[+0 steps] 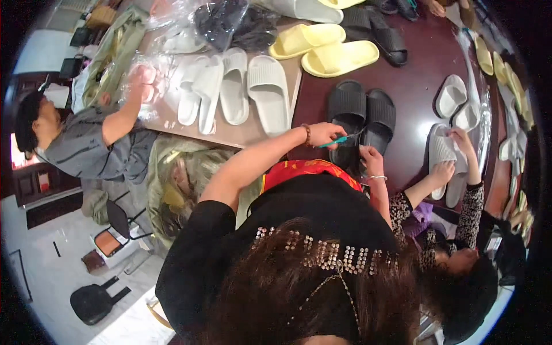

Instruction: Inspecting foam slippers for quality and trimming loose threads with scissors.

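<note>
Clasping one teal tool (336, 142) in curled left hand (326, 134) near two black slippers (348, 110). With right hand (372, 160) bent alongside, cannot tell its grip.

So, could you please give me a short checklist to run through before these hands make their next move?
1. Teal-handled tool gripped in the left hand: ok.
2. Tool's tip clear of the black slippers: cannot tell; they overlap in this view.
3. Right hand holding something: cannot tell; its fingertips are too small to read.
4. Co-worker's hands away from the tool: ok, they are at the grey slippers.
5. Yellow slippers apart from the black pair: ok.
</note>
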Tool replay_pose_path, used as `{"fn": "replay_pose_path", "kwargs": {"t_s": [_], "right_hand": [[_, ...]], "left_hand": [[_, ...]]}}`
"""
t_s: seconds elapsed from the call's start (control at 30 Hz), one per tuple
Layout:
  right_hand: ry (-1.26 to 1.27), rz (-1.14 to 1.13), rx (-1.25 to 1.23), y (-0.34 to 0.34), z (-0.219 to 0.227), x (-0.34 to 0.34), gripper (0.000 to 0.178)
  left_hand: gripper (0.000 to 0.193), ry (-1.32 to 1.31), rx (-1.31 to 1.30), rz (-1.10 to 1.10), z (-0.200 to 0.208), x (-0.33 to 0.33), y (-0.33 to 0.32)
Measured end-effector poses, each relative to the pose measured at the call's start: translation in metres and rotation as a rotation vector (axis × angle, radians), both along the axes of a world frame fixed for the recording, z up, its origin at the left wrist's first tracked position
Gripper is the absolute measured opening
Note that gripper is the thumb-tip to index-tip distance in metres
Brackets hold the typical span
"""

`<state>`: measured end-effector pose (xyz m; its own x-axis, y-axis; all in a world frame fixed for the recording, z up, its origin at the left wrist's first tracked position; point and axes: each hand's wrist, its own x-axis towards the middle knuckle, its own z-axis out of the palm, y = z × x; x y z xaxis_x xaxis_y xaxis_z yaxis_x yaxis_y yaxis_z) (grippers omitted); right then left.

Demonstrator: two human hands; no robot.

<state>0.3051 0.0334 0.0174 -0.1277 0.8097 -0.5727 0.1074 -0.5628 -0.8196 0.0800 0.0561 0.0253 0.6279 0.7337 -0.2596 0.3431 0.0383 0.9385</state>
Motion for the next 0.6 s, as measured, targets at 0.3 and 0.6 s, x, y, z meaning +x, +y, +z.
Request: {"fn": "replay_pose_path", "kwargs": {"t_s": [0.3,0.6], "right_hand": [[0.023,0.105,0.081,0.008,-0.001,-0.015,0.013],[0.094,-0.005,0.053,-0.003,0.008,-0.009,0.014]], "left_hand": [[0.042,-0.033,-0.04,0.095,0.005,-0.03,-0.017],[0.036,-0.188,-0.366,0.171,0.011,-0.028,-0.023]]}}
